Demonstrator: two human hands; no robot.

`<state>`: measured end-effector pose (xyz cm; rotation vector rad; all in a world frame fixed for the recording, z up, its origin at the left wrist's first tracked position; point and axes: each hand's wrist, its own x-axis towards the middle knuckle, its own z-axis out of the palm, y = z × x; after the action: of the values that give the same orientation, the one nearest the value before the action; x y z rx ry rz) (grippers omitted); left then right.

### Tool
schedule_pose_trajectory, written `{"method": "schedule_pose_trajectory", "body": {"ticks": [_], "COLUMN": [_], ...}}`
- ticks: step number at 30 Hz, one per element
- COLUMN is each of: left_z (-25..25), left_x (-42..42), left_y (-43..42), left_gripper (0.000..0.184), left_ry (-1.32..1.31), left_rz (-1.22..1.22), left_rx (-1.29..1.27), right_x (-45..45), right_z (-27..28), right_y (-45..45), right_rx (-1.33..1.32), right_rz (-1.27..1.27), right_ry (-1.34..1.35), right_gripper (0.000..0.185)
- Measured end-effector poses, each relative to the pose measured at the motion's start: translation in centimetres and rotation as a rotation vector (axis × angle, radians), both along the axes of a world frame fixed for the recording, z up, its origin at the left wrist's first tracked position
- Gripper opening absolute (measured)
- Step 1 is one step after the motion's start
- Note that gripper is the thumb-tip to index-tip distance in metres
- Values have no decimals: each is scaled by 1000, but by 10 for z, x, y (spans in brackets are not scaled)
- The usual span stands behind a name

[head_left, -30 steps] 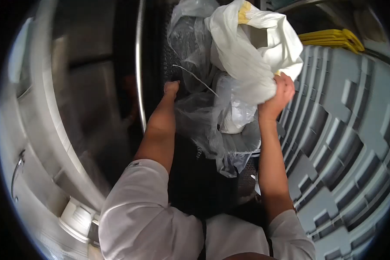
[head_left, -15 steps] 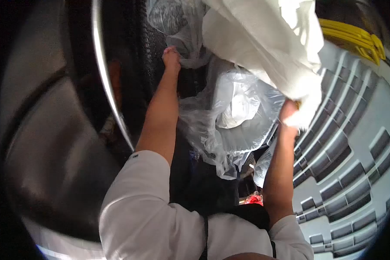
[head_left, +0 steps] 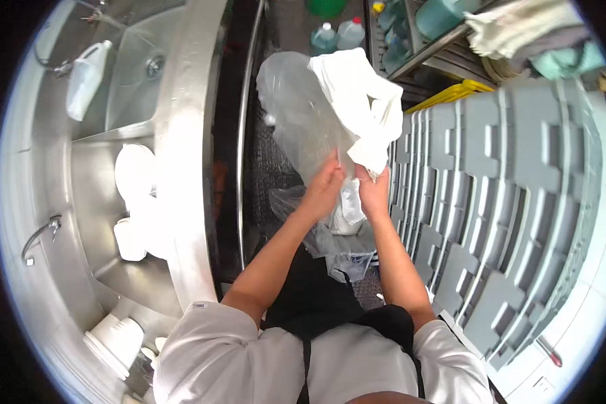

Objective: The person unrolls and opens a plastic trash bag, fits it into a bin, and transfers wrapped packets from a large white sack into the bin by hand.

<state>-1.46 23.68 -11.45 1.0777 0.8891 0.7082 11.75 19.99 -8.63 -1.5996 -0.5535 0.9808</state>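
Note:
My left hand is closed on the edge of a large clear plastic bag, which billows up and away from me. Close beside it, my right hand pinches the lower end of a white cloth. The cloth rises crumpled in front of the plastic bag and overlaps it. Beneath both hands, more clear plastic spreads around a crumpled white item. What lies under that plastic is hidden.
At left is a steel sink counter with white containers and a white jug. Grey stacked crates stand close on my right. Two bottles sit at the far end, near a shelf with folded cloths.
My hands have come together, the left moving right and nearer to me. The cloth and plastic bag now hang farther from the camera. The view has brightened and shows the sink.

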Motion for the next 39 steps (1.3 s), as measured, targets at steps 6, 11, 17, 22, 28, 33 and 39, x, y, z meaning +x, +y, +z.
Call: {"method": "schedule_pose_trajectory", "body": {"ticks": [6,11,17,22,28,33,39], "left_z": [123,139,220,308,444,501,527], "left_x": [-5,-13,-10,-8,19,-1,-62], "left_y": [-62,-81,-66,-33,-39,-14,-27], "left_gripper": [88,55,41,29,25,22,28], "left_ry": [340,494,232,110,-317,-430,-300], "left_rz": [-110,36,463,679,704,602,548], "left_rx": [473,641,900,912,471,439,468], "right_x": [-1,1,18,-7,-95,-141,-111], "right_z": [83,153,131,31,85,111,99], "right_y": [-82,-142,-237,-272,-260,-219,-125], "right_rx": [202,348,150,-87,63,179,-20], "right_rz": [332,646,391,299,272,145,-6], "right_ry": [548,-64,-134,-289,-509,-265,230], "right_gripper": [53,69,86,110,126,133,88]}}
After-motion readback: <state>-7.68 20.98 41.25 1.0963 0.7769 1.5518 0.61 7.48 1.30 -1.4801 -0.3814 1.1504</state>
